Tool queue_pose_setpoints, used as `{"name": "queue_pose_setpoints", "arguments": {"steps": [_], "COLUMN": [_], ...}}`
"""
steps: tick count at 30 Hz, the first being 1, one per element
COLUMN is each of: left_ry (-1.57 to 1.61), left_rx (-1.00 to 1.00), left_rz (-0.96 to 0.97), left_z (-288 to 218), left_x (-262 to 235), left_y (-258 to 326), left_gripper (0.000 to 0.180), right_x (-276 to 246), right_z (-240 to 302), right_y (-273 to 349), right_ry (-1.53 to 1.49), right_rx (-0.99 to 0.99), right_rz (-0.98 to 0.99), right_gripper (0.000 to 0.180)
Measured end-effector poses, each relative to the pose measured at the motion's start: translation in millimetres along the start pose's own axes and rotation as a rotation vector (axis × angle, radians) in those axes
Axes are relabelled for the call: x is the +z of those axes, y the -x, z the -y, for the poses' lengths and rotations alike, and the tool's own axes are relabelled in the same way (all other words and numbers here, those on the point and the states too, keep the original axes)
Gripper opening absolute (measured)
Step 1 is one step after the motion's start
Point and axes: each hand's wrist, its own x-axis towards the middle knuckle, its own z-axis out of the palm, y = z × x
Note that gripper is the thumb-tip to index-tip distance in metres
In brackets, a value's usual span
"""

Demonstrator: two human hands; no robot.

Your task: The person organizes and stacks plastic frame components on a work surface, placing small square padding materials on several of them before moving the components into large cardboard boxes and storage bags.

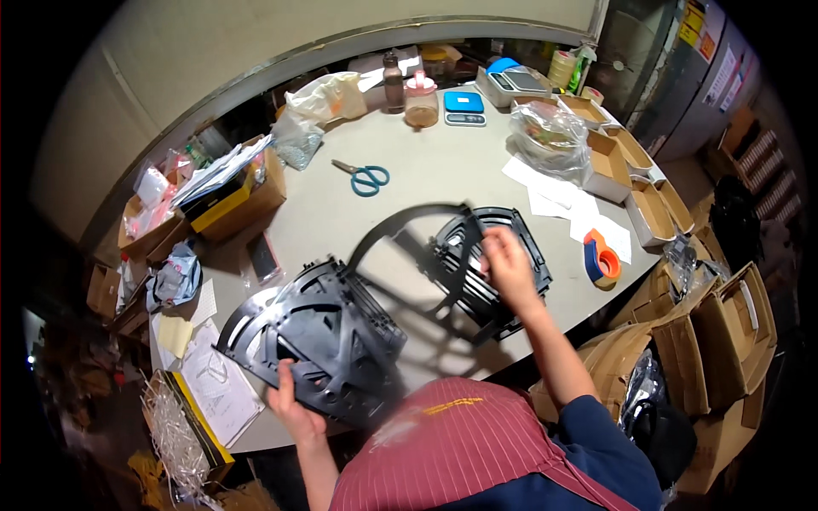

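My left hand (296, 402) grips the lower left edge of a black slotted plastic panel (341, 345), thumb on top and the other fingers hidden beneath. Behind it, more black panels (375, 315) sit close together. Toward the right, my right hand (509, 266) closes round the upright side of a black arched plastic frame (407, 213), which is tilted and a little blurred. Under and beyond that hand rests a stack of black ribbed plastic parts (521, 230) on the table. Whether the frame touches this stack, I cannot tell.
Blue-handled scissors (366, 179) lie on the grey table (426, 162). An orange and blue tape dispenser (602, 260) and papers (558, 194) are at the right. A small scale (464, 109), pink-lidded jug (421, 102) and dark bottle (393, 83) stand at the back. Cardboard boxes (239, 200) flank the left.
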Motion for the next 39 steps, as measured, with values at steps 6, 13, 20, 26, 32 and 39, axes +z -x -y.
{"name": "queue_pose_setpoints", "arguments": {"steps": [6,13,20,26,32,39], "left_ry": [0.222,0.207,0.112,0.082,0.069,-0.059], "left_rx": [-0.151,-0.107,-0.063,-0.080,-0.041,0.108], "left_rz": [0.042,0.216,0.148,0.237,0.252,0.125], "left_z": [-16.4,-0.3,-6.8,3.8,1.5,10.0], "left_x": [-28.3,-26.8,-3.6,12.8,5.7,-15.6], "left_y": [-5.6,-16.6,-5.5,-2.1,10.0,20.7], "left_gripper": [0.033,0.038,0.030,0.027,0.042,0.045], "right_x": [-121.2,-110.9,-66.1,43.1,107.8,146.2], "right_z": [-61.6,-121.1,-65.7,18.9,35.2,121.0], "right_y": [-74.6,-74.1,-47.3,11.3,49.6,88.8], "right_ry": [0.516,0.729,1.298,0.088,0.238,0.190], "right_rx": [0.021,0.030,-0.267,0.055,-0.059,-0.697], "right_rz": [-0.384,-0.212,-0.140,0.618,0.743,0.806], "right_gripper": [0.025,0.024,0.038,0.051,0.042,0.041]}}
